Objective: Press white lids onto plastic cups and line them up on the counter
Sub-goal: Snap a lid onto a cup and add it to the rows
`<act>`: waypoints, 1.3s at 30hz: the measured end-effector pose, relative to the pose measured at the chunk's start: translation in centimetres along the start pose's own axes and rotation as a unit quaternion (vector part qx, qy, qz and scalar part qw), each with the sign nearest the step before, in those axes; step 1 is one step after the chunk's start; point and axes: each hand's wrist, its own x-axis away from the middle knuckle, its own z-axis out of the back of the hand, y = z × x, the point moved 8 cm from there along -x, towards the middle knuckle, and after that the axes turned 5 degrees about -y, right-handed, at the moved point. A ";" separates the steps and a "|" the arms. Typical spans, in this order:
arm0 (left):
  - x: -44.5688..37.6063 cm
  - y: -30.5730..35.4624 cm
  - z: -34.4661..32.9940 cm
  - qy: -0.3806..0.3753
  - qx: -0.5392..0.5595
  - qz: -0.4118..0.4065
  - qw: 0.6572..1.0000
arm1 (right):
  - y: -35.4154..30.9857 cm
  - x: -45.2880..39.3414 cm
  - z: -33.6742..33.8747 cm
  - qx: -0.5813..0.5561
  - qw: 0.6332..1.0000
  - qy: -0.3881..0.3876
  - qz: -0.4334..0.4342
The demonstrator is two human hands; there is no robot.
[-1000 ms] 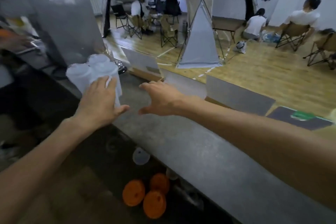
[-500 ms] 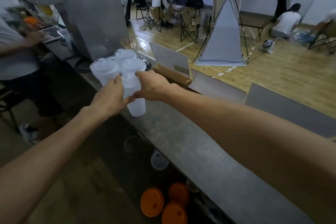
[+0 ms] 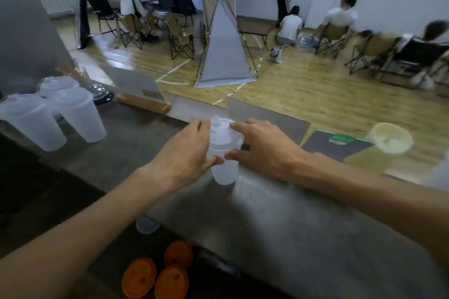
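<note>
A frosted plastic cup with a white lid stands on the grey counter in the middle of the view. My left hand wraps its left side and my right hand wraps its right side; the thumbs nearly meet in front of the cup. Three more lidded frosted cups stand grouped at the counter's left end, apart from my hands.
A wooden sign holder and a dark round object sit behind the left cups. A yellowish drink cup and a dark mat lie to the right. Orange lids lie below the counter. People sit on chairs beyond.
Both hands lifted one lidded cup out of the left group and carried it to the right, to the middle of the counter. The view swung right with it.
</note>
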 end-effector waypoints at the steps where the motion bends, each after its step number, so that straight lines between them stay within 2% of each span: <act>1: -0.5 2.9 -1.1 -0.008 0.012 -0.028 1.000 | 2.4 2.4 0.5 0.004 1.000 0.004 -0.028; 8: -1.7 20.1 -6.9 -0.033 0.035 -0.199 0.979 | 13.4 18.2 2.7 -0.028 0.982 0.059 -0.177; 14: -1.2 27.1 -9.6 -0.044 0.033 -0.265 0.963 | 17.6 25.1 2.3 -0.046 0.967 0.092 -0.235; 23: 0.1 29.2 -11.0 -0.037 0.012 -0.284 0.958 | 19.1 27.5 1.6 -0.096 0.959 0.118 -0.238; 27: 0.5 29.3 -10.9 -0.047 -0.006 -0.288 0.957 | 21.4 26.1 3.1 -0.190 0.917 0.187 -0.296; 30: 0.2 29.2 -10.8 -0.052 -0.007 -0.297 0.953 | 23.8 23.8 3.5 -0.189 0.909 0.135 -0.347; 35: 0.1 29.0 -11.1 -0.055 -0.024 -0.302 0.952 | 23.9 22.2 3.8 -0.217 0.918 0.057 -0.326; 39: 0.2 28.9 -11.1 -0.042 -0.021 -0.310 0.950 | 23.4 22.4 3.6 -0.213 0.926 0.053 -0.306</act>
